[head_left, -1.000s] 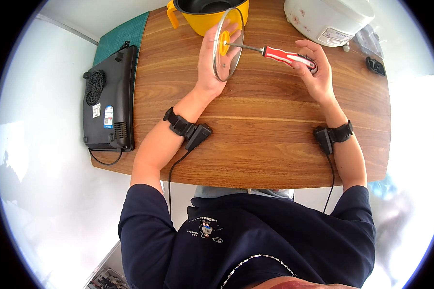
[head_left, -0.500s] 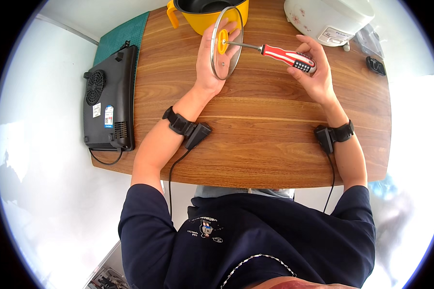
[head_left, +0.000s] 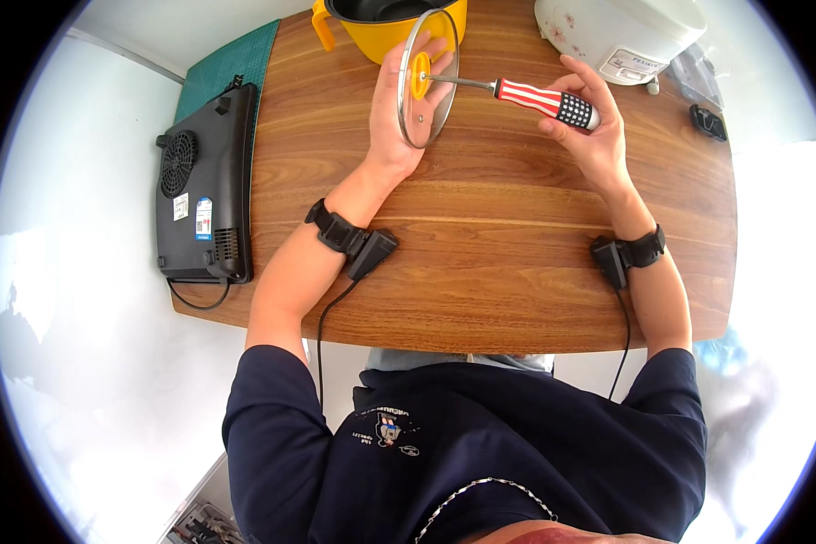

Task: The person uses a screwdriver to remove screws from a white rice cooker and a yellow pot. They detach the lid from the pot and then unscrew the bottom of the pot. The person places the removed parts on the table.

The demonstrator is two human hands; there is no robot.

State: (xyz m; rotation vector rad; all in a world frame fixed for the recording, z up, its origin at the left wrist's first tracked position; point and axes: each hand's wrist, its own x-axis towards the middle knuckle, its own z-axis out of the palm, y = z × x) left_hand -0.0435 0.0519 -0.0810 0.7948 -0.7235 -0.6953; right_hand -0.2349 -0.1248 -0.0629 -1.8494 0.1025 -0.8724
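My left hand (head_left: 394, 122) holds a glass pot lid (head_left: 440, 113) on edge, its fingers spread behind the pane. The lid has a metal rim and a yellow knob (head_left: 420, 72) at its centre. In my right hand (head_left: 598, 136) is a screwdriver (head_left: 544, 102) with a red-and-white striped handle and a dark, star-patterned end. Its handle lies between my thumb and fingers. The metal shaft points left, and its tip meets the screw area at the middle of the lid; the screw head itself is too small to make out.
A yellow pot (head_left: 381, 36) stands just beyond the lid. At the back right is a white rice cooker (head_left: 607, 36), with a small black object (head_left: 707, 122) nearby. An upturned black electric cooktop (head_left: 204, 181) lies left, by a green mat (head_left: 236, 68). The wooden table (head_left: 480, 290) carries everything.
The screwdriver handle has turned about its length, bringing its stripes and stars into view. My right fingers have shifted around it. My left hand and the lid have hardly moved.
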